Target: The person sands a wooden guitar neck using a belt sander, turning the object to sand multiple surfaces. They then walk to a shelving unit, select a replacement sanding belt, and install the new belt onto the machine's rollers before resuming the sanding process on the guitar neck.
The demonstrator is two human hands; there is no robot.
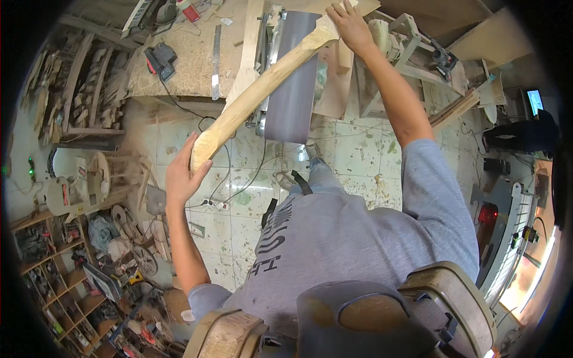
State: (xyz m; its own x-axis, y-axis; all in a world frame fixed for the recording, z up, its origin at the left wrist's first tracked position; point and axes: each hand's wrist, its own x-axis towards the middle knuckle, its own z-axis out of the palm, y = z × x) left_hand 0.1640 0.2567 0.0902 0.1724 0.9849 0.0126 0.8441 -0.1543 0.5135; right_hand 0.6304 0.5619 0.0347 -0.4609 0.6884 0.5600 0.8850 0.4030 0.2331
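Pale tiled floor (364, 149), speckled with dark stains, across the middle of the frame; all around it, a dusty, crowded woodworking shop.

At left of centre, left hand (183, 178) closed around the lower end of a long, pale wooden piece (259, 92), thumb on one side, fingers on the other. At top centre, right hand (353, 31) gripping the opposite end, fingers bent over the wood. Between both hands, the wooden piece itself, slanting from left of centre up to the top centre, narrow along the middle and broader toward each end. Right behind it, crossed at a slant, a wide grey-purple sanding belt (289, 113); impossible to tell whether touching the wood or just clear of it.

Farther out, at upper left, a dust-covered workbench (185, 77) with a metal ruler (216, 59), a black-and-red power tool (161, 61) and, near the top edge, a red bottle (189, 11). At upper right, a dark cordless drill (443, 62). Near the right edge, a small lit screen (534, 102). Along the upper left rim, stacked wood offcuts (65, 77); at lower left, a compartmented shelf (76, 277) full of small items. Below centre, a grey T-shirt (358, 232) with dark lettering.
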